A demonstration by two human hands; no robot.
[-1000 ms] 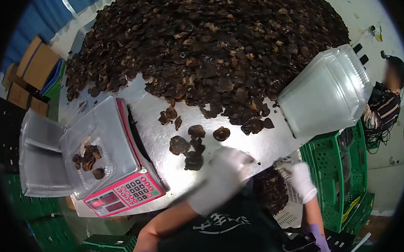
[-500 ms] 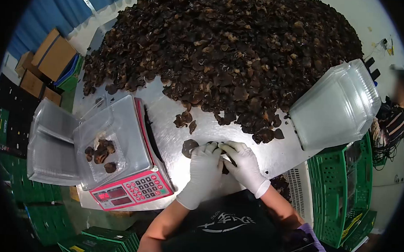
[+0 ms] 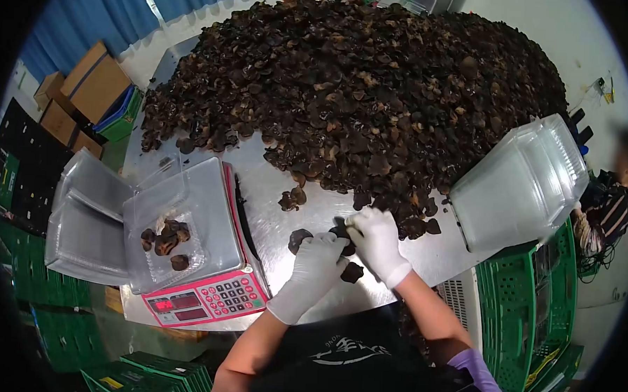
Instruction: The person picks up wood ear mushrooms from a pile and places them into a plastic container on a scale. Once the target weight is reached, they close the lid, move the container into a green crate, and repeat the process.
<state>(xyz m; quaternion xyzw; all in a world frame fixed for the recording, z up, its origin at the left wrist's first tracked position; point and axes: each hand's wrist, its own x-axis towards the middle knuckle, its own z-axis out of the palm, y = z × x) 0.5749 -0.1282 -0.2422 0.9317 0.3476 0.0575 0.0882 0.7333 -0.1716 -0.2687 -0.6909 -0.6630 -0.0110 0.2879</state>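
Observation:
Both hands wear white gloves above the metal table (image 3: pixel 272 194). My left hand (image 3: pixel 316 264) has its fingers bent together at a dark mushroom piece (image 3: pixel 299 240) and near another dark piece between the hands. My right hand (image 3: pixel 375 239) touches that dark piece (image 3: pixel 343 230) with its fingertips. A separate dark piece (image 3: pixel 352 272) lies on the table just below, between the hands. The large heap of dark mushroom pieces (image 3: pixel 360 107) rises beyond. On the pink scale (image 3: pixel 208 300), an open clear box (image 3: pixel 158 263) holds several brown pieces (image 3: pixel 166 240).
Stacked clear boxes (image 3: pixel 525 184) stand at the right table edge, and more clear containers (image 3: pixel 84 245) at the left. Green crates (image 3: pixel 512 317) are at the right. Cardboard boxes (image 3: pixel 95 81) are at the back left. One person (image 3: pixel 611 209) is at the right, another partly visible behind the heap.
The view has tilted up, showing more behind the heap. My right hand has moved slightly up and away from my left, and the dark piece below them now shows fully.

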